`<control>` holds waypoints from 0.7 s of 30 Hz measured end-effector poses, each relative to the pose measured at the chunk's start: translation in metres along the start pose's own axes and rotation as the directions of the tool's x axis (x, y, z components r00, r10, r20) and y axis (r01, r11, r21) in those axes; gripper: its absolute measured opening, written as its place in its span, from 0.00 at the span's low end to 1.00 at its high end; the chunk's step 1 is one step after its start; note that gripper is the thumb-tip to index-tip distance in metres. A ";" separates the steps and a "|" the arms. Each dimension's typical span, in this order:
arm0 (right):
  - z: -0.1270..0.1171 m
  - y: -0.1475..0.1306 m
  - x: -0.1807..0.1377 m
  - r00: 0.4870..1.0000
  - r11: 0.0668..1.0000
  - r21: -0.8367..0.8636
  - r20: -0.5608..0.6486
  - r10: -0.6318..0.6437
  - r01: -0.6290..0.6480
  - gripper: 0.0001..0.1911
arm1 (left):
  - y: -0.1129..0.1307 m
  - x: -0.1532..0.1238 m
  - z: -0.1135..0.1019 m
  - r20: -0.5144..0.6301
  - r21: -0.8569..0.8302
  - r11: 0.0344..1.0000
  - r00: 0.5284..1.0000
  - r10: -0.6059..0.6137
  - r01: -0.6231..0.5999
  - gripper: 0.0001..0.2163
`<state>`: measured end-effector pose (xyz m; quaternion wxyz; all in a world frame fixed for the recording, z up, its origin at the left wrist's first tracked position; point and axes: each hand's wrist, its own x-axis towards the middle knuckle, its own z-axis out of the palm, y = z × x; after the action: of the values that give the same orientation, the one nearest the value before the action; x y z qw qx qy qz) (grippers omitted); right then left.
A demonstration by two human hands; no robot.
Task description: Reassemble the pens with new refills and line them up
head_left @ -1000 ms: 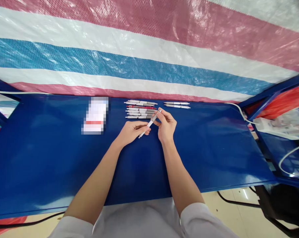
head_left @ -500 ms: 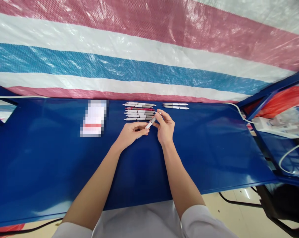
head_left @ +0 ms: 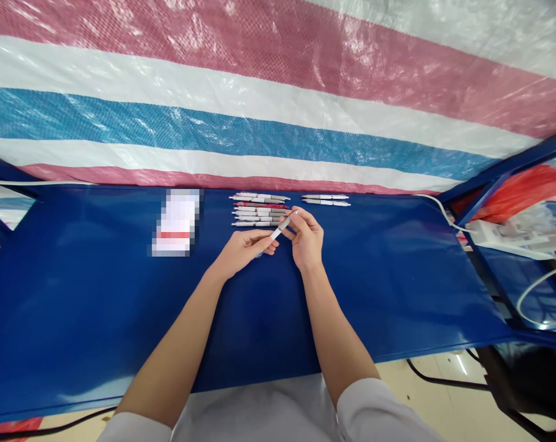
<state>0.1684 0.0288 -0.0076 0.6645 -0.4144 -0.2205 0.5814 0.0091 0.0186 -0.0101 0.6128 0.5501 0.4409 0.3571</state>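
Between my two hands a white and grey pen (head_left: 277,233) is held at a slant, its tip end up and to the right. My left hand (head_left: 243,250) pinches the lower end between thumb and fingers. The fingers of my right hand (head_left: 307,238) close on the grey grip near the tip. Just beyond, a row of several white and grey pens (head_left: 254,217) lies side by side, with a red pen (head_left: 259,205) among them. My right fingers partly cover the ends of the nearest ones. Two more pens (head_left: 326,199) rest further right.
A blurred-out white rectangular item (head_left: 177,221) lies left on the blue table (head_left: 121,307). Behind it hangs a striped plastic sheet (head_left: 213,129). At right are a white power strip (head_left: 503,238), cables and a red plastic bag (head_left: 526,190).
The hands and the pen stay almost in place; the right fingers have shifted slightly on the grip, showing more of the pen's tip end. The camera view has tilted a little.
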 end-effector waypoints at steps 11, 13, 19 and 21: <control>0.000 0.004 0.000 0.998 0.996 -0.058 -0.017 -0.065 0.064 0.11 | -0.017 0.003 0.011 -0.250 0.225 0.938 0.915 0.316 -0.263 0.10; -0.001 0.005 0.000 0.998 0.996 -0.067 -0.019 -0.062 0.061 0.11 | -0.018 0.003 0.011 -0.247 0.246 0.929 0.909 0.335 -0.276 0.09; 0.000 0.003 0.001 0.996 0.993 -0.109 -0.069 -0.054 0.046 0.13 | -0.016 0.001 0.009 -0.173 0.255 0.946 0.953 0.248 -0.200 0.12; 0.000 0.003 0.001 0.996 0.992 -0.122 -0.073 -0.052 0.043 0.13 | -0.015 0.000 0.009 -0.165 0.259 0.951 0.962 0.218 -0.171 0.13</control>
<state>0.1663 0.0301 -0.0103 0.6598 -0.4702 -0.2398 0.5349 0.0166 0.0135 -0.0250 0.4573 0.6248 0.4816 0.4105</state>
